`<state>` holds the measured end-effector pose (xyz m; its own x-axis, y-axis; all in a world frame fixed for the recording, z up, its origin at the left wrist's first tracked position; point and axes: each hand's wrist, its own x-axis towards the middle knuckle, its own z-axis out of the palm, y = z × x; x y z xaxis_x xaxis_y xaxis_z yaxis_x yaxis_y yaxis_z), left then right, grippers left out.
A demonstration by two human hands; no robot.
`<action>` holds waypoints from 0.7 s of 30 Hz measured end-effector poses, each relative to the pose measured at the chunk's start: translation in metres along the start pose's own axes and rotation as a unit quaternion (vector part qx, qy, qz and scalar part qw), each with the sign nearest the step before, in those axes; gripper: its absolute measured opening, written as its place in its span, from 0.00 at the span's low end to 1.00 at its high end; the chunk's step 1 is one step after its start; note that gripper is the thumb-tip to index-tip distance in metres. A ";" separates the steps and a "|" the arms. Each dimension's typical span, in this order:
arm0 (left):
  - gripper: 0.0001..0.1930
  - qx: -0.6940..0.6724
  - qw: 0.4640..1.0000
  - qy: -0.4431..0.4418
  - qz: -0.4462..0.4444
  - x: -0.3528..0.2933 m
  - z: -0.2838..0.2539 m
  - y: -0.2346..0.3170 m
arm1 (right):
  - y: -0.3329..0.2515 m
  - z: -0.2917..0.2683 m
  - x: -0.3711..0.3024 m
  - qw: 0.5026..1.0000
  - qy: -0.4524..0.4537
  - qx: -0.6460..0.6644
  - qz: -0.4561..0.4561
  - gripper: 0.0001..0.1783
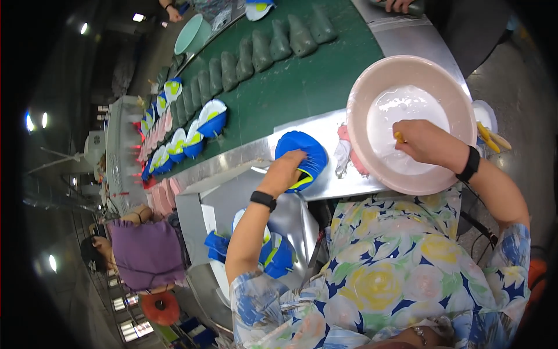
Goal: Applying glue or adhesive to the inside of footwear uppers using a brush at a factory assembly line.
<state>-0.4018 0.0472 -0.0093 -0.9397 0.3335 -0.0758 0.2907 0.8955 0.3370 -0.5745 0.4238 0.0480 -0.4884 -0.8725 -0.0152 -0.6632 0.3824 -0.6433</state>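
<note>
Head view: your left hand (pixel 283 168) clamps the blue shoe upper (pixel 305 156) on the bench (pixel 349 180) while your right hand (pixel 423 141), closed on a yellow-handled brush (pixel 399 138), dips into the pink basin (pixel 372 87) of white glue, so gluing's barely begun, more uppers (pixel 273 253) waiting below.

Blue shoe upper (pixel 302 158) with a yellow-green stripe lies on the metal tabletop (pixel 331 125), its rounded toe end pointing away from the person, the left hand (pixel 285 168) pressed on it. Just beside it sits the pink basin (pixel 407 122), holding white liquid; the right hand (pixel 421 142) dips a yellow-handled brush (pixel 399 138) into it.
</note>
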 end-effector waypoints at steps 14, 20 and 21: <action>0.26 -0.433 0.888 0.055 -0.146 0.070 -0.061 -0.012 | -0.010 -0.098 0.009 0.934 0.283 0.168 -0.142 0.12; 0.26 -0.454 0.879 0.065 -0.127 0.103 -0.055 0.030 | 0.002 -0.107 -0.018 0.939 0.315 0.110 -0.079 0.13; 0.26 -0.459 0.876 0.070 -0.129 0.106 -0.054 0.035 | 0.001 -0.106 -0.022 0.942 0.318 0.097 -0.037 0.14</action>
<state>-0.5009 0.0975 0.0452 -0.9843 0.0577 -0.1666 -0.1420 0.3002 0.9432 -0.6249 0.4752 0.1284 -0.7269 -0.5118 0.4579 -0.6229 0.2108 -0.7533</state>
